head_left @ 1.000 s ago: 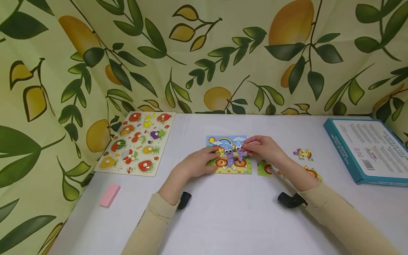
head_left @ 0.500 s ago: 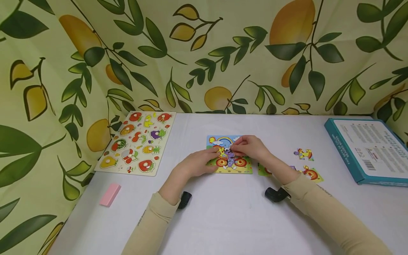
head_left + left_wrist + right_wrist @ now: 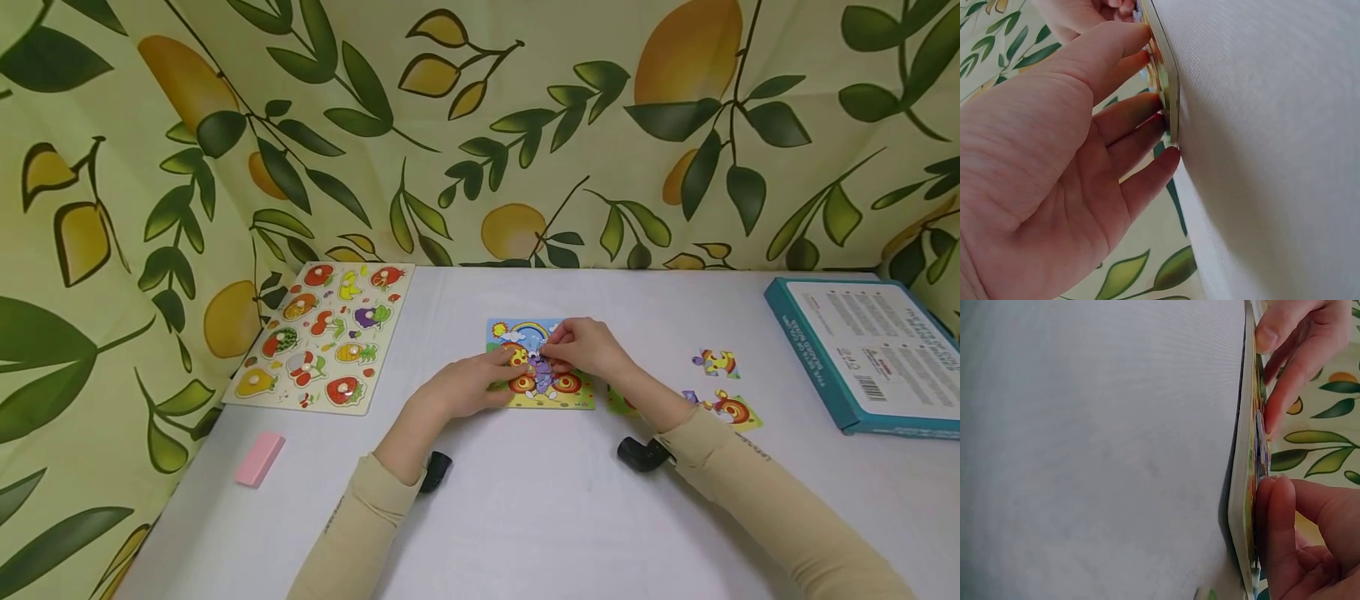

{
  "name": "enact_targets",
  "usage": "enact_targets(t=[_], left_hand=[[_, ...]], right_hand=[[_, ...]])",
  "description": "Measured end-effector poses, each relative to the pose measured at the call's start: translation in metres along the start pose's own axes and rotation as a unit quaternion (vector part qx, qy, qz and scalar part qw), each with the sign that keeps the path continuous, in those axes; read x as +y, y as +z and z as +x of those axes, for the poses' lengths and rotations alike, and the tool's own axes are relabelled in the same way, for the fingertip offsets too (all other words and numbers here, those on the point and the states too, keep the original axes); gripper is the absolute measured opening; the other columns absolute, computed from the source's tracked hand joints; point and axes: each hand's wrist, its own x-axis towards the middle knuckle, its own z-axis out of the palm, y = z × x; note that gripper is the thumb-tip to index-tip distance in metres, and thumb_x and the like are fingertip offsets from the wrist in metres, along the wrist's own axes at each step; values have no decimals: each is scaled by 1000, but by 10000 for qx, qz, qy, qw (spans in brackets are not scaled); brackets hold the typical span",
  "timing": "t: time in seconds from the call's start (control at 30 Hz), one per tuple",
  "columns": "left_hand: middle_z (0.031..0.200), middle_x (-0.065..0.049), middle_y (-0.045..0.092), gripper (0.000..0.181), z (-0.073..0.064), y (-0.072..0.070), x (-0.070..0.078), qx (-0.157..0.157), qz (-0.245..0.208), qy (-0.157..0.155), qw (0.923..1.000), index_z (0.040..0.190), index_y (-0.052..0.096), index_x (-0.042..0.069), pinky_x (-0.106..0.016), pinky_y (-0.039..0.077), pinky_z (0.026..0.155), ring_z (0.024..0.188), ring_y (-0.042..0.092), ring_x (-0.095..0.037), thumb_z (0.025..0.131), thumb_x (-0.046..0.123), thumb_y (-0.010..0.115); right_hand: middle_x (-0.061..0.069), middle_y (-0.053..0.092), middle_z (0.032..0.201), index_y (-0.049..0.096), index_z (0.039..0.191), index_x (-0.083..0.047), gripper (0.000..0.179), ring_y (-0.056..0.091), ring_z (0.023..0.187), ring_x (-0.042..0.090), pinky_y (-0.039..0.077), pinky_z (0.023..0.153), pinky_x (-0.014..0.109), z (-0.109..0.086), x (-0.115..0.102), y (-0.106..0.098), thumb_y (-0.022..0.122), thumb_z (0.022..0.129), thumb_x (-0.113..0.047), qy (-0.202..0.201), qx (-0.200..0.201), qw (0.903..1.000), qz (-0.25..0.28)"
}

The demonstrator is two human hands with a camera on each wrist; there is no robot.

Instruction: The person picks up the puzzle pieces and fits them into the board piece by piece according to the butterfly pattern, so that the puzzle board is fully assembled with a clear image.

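A jigsaw board (image 3: 551,402) with a rainbow and orange-wheel picture lies flat on the white table. My left hand (image 3: 468,385) rests at its left side; the left wrist view shows its fingers (image 3: 1138,115) extended, touching the board's face and edge. My right hand (image 3: 594,348) is over the board's right half. Between its thumb and fingers it pinches a purple puzzle piece (image 3: 540,364) by the edge. In the right wrist view the piece (image 3: 1262,450) lies slightly raised against the board's surface, between the two hands.
Loose puzzle pieces (image 3: 716,362) lie right of the board, some partly behind the right forearm. A teal box (image 3: 862,350) stands at the far right. At left are a fruit peg board (image 3: 315,342) and a pink block (image 3: 260,458). A patterned curtain (image 3: 480,125) hangs behind.
My right hand has moved left over the board with the purple piece and then shifted only slightly. The left hand has stayed at the board's left side.
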Motion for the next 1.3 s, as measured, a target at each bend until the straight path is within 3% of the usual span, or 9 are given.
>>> enact_targets(t=[0.2, 0.43, 1.3], left_hand=[[158, -2, 29, 50, -1, -1, 1, -38, 54, 13, 10000, 147, 46, 25, -46, 34, 110, 142, 32, -23, 99, 34, 56], [158, -3, 28, 51, -1, -1, 2, -53, 150, -3, 9999, 147, 45, 25, -46, 34, 110, 141, 33, -25, 99, 35, 56], [157, -6, 30, 50, -1, -3, 3, -28, 281, 28, 9996, 146, 47, 22, -48, 41, 104, 136, 42, -29, 99, 32, 56]], right_hand=[[2, 61, 63, 62, 97, -5, 26, 58, 49, 13, 43, 54, 26, 1, -1, 0, 72, 89, -27, -291, 66, 9982, -525], [2, 60, 62, 60, 98, -4, 26, 56, 46, 12, 44, 48, 23, 5, -1, 0, 71, 91, -25, -251, -53, 9989, -405], [2, 60, 60, 57, 95, -4, 29, 54, 43, 12, 42, 44, 21, 10, -2, 2, 71, 90, -29, -110, -129, 9992, -362]])
